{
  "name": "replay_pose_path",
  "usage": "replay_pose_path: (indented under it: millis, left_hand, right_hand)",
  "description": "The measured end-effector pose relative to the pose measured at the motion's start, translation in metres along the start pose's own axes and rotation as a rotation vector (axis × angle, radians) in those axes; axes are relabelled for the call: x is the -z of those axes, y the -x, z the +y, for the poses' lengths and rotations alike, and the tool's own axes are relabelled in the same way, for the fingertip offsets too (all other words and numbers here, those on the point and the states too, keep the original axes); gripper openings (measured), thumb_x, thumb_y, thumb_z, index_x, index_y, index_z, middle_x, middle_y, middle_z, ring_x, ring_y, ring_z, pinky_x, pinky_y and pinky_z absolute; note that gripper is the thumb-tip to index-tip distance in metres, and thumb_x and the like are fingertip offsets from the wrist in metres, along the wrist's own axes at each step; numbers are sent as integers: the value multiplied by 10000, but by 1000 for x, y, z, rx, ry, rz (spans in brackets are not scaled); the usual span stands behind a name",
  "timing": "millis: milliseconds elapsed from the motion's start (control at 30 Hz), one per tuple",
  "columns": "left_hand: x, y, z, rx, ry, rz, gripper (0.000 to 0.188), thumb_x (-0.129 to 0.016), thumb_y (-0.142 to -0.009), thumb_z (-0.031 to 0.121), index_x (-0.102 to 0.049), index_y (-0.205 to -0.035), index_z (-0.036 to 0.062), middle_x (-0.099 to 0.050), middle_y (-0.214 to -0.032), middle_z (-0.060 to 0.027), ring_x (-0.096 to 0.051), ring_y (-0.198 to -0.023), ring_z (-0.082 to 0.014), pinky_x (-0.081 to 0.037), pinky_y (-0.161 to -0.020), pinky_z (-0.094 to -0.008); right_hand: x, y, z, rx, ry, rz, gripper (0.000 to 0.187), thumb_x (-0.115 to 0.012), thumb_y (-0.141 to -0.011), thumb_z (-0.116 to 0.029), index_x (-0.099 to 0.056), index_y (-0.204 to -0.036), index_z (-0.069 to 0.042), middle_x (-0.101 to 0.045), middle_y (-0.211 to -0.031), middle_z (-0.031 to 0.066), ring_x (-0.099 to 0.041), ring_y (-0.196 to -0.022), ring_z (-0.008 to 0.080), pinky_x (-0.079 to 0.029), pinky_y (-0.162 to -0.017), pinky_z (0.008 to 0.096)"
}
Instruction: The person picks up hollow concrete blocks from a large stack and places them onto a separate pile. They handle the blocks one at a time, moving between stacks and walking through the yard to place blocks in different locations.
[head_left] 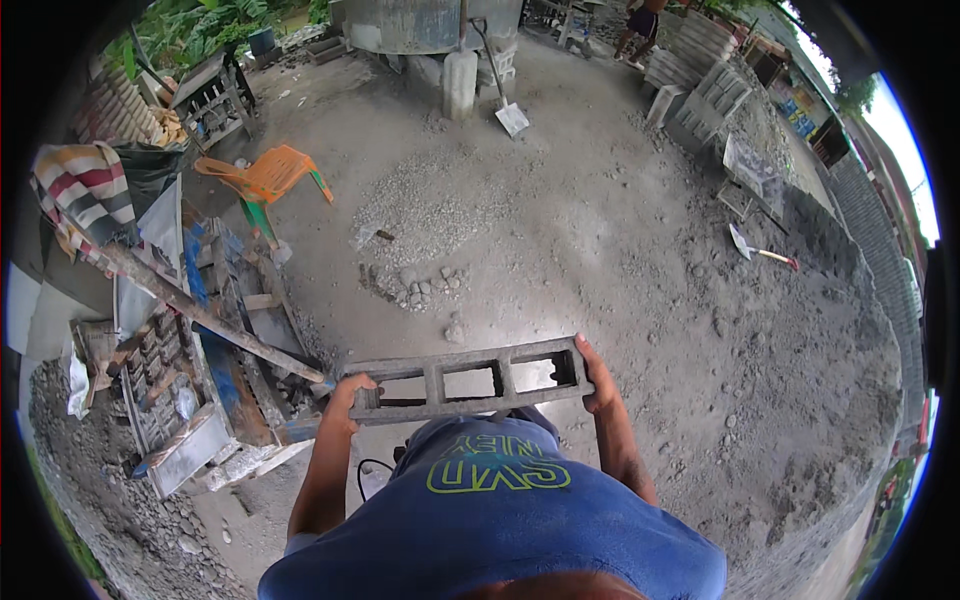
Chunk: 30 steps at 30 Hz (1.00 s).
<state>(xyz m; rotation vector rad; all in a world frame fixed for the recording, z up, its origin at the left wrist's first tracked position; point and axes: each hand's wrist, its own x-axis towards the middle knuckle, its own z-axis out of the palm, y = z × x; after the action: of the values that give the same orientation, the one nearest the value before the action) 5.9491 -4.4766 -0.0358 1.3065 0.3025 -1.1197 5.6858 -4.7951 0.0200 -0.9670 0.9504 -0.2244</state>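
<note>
"Where's the hollow concrete block (507, 377)?"
"Before the blue shirt (500, 525), left hand (350, 399) and right hand (600, 382) each partly closed, gripping opposite ends."
"Best handling?"
"Hold it level, weight shared evenly. Mind the wooden pole (210, 310) ending near the left hand; the ground (600, 180) ahead looks roomier."

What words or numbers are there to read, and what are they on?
Shirt: big yellow-green outlined letters, upside down in this view; I won't copy printed words.
Colourful panel at upper right: too small and blurred to tell whether it has writing.
Block: no lettering visible.
</note>
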Motion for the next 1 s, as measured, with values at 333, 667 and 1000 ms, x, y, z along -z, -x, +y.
replay_pose_path:
  millis: [333,667,1000]
  left_hand:
    - [-151,-240,193,-67,189,-142,392,-563,-657,132,-568,-1019,-20,-627,-842,-131,-630,-743,-250,-520,-691,-369]
    - [-165,-368,422,-150,312,87,335,-569,-667,174,-593,-972,37,-607,-845,-77,-600,-764,-227,-504,-699,-372]
    - [-103,-556,631,-314,397,161,316,-598,-683,184,-584,-974,62,-599,-924,-90,-575,-859,-216,-489,-786,-367]
  right_hand:
    - [-17,-280,-240,-7,38,19,578,-565,-812,-565,-594,-1025,-29,-614,-881,69,-567,-751,168,-470,-669,299]
    - [-175,-592,-390,-129,247,-325,580,-531,-821,-590,-605,-1022,-51,-617,-914,67,-577,-792,177,-465,-715,307]
    - [-384,-848,-540,-105,293,-489,556,-476,-866,-560,-599,-993,-33,-626,-856,79,-610,-741,192,-502,-684,327]
